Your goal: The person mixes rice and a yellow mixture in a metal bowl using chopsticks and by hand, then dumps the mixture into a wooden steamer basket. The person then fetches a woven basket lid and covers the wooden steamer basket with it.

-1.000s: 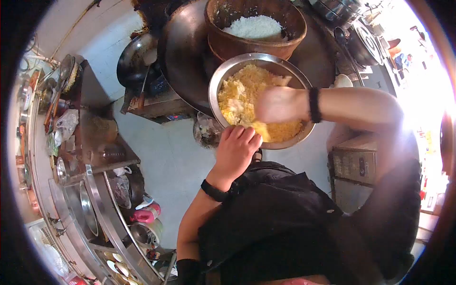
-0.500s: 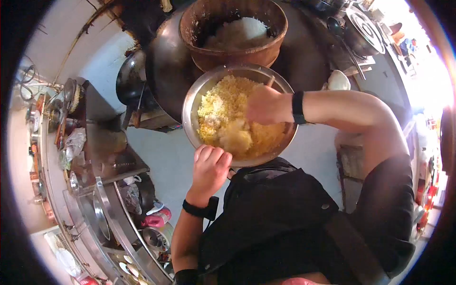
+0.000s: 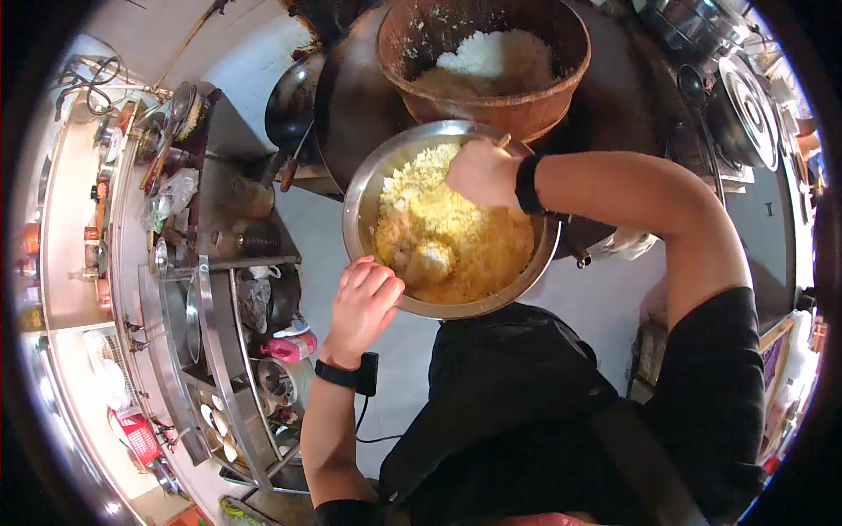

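Note:
A wide metal bowl (image 3: 355, 215) holds yellow, crumbly grain (image 3: 474, 241) with paler grains mixed in. My left hand (image 3: 364, 294) is closed on the bowl's near-left rim. Over the grain, my right hand (image 3: 487, 174) is wrapped round a wooden-handled utensil (image 3: 503, 140); only the handle's end sticks out above the fist, and I cannot make out its working end. A rounded heap (image 3: 432, 259) rises from the grain left of the bowl's middle. Just behind the bowl stands a wooden tub (image 3: 491, 105) with white rice (image 3: 500, 57) inside.
The tub sits in a large dark wok (image 3: 360, 105). A smaller wok (image 3: 294, 105) hangs at the left, above metal shelving (image 3: 232, 351) crowded with kitchenware. At the right are a ladle (image 3: 693, 88) and a lidded pot (image 3: 745, 114). A cable (image 3: 377, 438) trails from my left wrist.
The view has shifted, so the tub and bowl sit further right. My right fist has moved toward the bowl's far side. My left hand keeps its hold on the rim.

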Available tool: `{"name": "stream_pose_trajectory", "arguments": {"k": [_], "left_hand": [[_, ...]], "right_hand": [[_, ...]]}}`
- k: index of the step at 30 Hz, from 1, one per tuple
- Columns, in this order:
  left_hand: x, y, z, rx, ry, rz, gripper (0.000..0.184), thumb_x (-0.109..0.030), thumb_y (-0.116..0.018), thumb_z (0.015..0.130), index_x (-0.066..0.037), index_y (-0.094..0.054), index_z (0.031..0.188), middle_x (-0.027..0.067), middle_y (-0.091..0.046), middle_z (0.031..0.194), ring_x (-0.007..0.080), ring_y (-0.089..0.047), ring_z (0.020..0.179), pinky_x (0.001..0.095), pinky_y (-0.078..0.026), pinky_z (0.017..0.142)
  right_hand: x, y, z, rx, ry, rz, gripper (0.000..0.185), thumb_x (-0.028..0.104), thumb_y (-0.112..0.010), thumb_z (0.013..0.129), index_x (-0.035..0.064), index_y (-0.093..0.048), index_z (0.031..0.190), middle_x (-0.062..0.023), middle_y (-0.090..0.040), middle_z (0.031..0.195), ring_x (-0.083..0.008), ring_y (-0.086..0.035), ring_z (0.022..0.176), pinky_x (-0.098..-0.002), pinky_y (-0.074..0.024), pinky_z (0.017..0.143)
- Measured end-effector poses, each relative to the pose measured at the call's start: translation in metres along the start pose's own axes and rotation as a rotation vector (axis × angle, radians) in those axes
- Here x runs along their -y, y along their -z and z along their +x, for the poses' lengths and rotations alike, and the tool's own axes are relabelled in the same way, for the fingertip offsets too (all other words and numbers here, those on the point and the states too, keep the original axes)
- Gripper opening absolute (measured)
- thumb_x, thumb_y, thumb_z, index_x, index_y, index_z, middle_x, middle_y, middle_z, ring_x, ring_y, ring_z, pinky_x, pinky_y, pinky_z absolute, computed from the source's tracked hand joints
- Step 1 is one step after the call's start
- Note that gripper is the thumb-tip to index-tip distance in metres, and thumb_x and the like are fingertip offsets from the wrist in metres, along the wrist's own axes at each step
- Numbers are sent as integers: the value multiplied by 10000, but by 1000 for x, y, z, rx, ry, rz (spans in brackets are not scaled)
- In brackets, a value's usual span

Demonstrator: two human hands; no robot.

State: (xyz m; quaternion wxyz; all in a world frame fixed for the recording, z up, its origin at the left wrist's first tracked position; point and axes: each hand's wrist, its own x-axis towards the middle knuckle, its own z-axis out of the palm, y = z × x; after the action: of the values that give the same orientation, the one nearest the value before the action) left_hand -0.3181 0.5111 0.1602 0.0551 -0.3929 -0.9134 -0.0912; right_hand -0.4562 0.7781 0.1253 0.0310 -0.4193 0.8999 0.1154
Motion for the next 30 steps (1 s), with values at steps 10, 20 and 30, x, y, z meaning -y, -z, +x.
{"name": "stream_pose_trajectory", "arguments": {"k": [10, 20, 30], "left_hand": [[-11, -5, -5, -87, -14, -13, 317, -114, -747, 623, -118, -583, 894, 29, -553, 918, 259, -542, 1008, 434, -421, 999], [-10, -10, -10, -147, -31, -99, 320, -170, -775, 614, -114, -575, 858, 31, -545, 901, 258, -538, 968, 424, -429, 967], [-15, 35, 4, 31, 12, -358, 521, -260, -818, 694, -128, -626, 1160, 58, -605, 1118, 288, -544, 1133, 453, -378, 1046]], "right_hand": [[21, 127, -65, -28, 6, -214, 69, 173, -673, 625, 133, -705, 673, -96, -647, 624, -287, -669, 598, -418, -525, 506], [-15, 131, -119, -34, -521, 422, 235, 328, -658, 840, 109, -734, 800, -81, -693, 726, -252, -681, 645, -360, -525, 579], [14, 98, -130, -261, -607, 2062, 271, 213, -489, 1020, -30, -592, 1080, -35, -610, 862, -80, -538, 673, -219, -450, 614]]}}
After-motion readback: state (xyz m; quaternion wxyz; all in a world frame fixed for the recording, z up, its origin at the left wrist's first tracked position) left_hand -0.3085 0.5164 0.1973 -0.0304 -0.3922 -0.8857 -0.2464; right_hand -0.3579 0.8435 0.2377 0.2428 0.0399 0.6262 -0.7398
